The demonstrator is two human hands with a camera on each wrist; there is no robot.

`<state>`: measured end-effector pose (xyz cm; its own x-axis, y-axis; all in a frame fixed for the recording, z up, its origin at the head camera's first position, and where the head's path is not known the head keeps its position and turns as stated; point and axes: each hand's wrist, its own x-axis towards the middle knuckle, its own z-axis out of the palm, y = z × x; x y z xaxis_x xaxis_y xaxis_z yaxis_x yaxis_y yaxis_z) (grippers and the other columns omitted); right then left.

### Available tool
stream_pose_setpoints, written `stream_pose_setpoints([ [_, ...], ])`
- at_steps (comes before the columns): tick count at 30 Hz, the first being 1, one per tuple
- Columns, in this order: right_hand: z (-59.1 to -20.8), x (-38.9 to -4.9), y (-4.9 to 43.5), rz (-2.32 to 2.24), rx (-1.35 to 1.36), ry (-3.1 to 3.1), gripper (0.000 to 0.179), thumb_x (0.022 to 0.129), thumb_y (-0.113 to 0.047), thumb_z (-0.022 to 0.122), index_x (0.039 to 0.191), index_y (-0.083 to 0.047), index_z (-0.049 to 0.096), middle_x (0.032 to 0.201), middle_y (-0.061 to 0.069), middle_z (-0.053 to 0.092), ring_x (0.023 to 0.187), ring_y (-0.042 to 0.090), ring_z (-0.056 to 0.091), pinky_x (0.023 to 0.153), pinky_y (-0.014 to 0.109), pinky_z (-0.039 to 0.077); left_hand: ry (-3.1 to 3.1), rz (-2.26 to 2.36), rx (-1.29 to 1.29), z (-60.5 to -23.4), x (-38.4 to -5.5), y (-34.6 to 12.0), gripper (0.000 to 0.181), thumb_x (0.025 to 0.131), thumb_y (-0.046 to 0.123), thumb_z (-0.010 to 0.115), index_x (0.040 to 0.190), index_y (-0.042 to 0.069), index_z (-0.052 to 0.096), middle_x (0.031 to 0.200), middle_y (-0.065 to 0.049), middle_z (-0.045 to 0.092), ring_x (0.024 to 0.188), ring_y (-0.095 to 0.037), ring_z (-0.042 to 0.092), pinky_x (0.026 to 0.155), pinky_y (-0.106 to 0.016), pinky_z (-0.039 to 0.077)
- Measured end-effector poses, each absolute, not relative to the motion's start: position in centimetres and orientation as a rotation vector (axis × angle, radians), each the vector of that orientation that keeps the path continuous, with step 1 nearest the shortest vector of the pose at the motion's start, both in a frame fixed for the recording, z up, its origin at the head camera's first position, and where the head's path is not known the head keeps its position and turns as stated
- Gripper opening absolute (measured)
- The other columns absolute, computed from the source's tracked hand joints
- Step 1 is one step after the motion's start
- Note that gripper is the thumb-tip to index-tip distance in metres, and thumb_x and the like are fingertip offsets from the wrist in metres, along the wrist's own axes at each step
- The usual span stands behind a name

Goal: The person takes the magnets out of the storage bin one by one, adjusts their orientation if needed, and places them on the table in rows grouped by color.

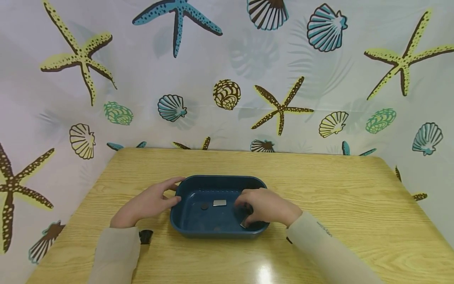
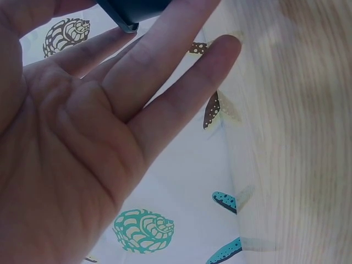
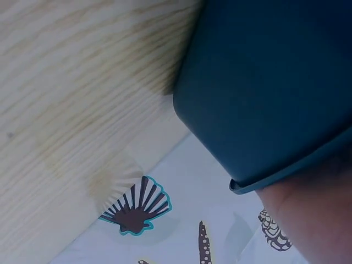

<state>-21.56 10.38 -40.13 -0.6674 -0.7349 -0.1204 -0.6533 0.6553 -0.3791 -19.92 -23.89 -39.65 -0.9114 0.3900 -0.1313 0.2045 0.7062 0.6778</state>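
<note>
Silver piece [image 1: 243, 223], thin, risked slipping at tub's [image 1: 216, 234] four o'clock; your right hand's [image 1: 266, 205] grip I couldn't tell, left hand [image 1: 149, 203] relaxed.

I can't tell whether I'm in a home or a workplace; it looks like a small screened-off booth. In front of me is a wood-grain surface [image 1: 337, 189]. Behind the surface and along both its sides hangs a pale curtain [image 1: 142, 79], printed with starfish [image 1: 280, 107] and shells [image 1: 325, 31]. A bright glare [image 1: 265, 273] shows on the surface's near part.
</note>
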Motion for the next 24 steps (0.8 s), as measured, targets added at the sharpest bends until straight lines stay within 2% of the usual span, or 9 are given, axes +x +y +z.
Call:
stream_pose_setpoints([
  [11, -40.9, -21.6, 9.2, -0.23, -1.087, 2.719, 0.035, 0.081, -0.032, 0.089, 0.111, -0.021, 0.075, 0.102, -0.004, 0.068, 0.089, 0.011, 0.062, 0.078, 0.03, 0.05, 2.642, 1.009, 0.465, -39.5, -19.9, -23.9, 0.062, 0.104, 0.018, 0.059, 0.16, 0.005, 0.034, 0.147, -0.034, 0.052, 0.103, -0.023, 0.073, 0.08, -0.033, 0.055],
  [18, -40.8, -21.5, 8.4, -0.231, -1.022, 2.749, 0.024, 0.082, -0.028, 0.088, 0.102, -0.019, 0.077, 0.089, -0.004, 0.07, 0.079, 0.01, 0.06, 0.072, 0.03, 0.049, 2.63, 1.017, 0.453, -39.4, -19.9, -23.9, 0.063, 0.104, 0.018, 0.059, 0.16, 0.006, 0.033, 0.147, -0.033, 0.051, 0.102, -0.022, 0.072, 0.077, -0.032, 0.052],
  [24, -40.5, -21.2, 8.4, -0.258, -0.952, 2.749, 0.026, 0.082, -0.025, 0.088, 0.104, -0.017, 0.076, 0.089, -0.003, 0.072, 0.079, 0.01, 0.06, 0.073, 0.032, 0.052, 2.633, 1.018, 0.468, -39.6, -20.0, -24.1, 0.063, 0.104, 0.02, 0.059, 0.16, 0.007, 0.033, 0.147, -0.033, 0.052, 0.101, -0.02, 0.073, 0.078, -0.032, 0.054],
])
